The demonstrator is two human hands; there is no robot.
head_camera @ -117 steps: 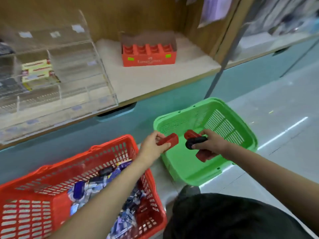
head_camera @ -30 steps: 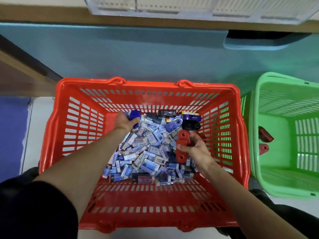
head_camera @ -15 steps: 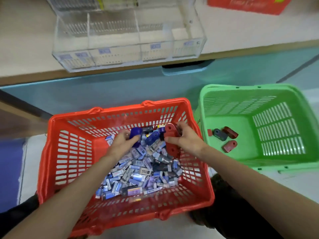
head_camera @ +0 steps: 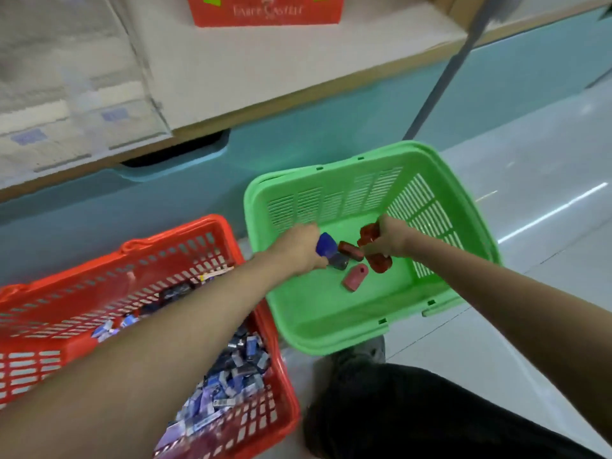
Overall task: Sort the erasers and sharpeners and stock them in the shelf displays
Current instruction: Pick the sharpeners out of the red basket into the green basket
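Both hands are over the green basket (head_camera: 331, 319). The left hand (head_camera: 298, 248) has its fingers curled round a blue sharpener (head_camera: 324, 245), and the right hand (head_camera: 392, 238) is gripping a couple of red sharpeners (head_camera: 370, 234). A red piece (head_camera: 351, 250), a dark piece (head_camera: 338, 261) and a pinkish piece (head_camera: 355, 276) lie on the basket floor right by them. The red basket (head_camera: 49, 342) just to the left holds a pile of erasers (head_camera: 238, 369). Up on the shelf (head_camera: 265, 67) there's a clear display case (head_camera: 66, 77) and a red box (head_camera: 265, 9)

Bare forearms (head_camera: 172, 339), black trousers (head_camera: 430, 412).
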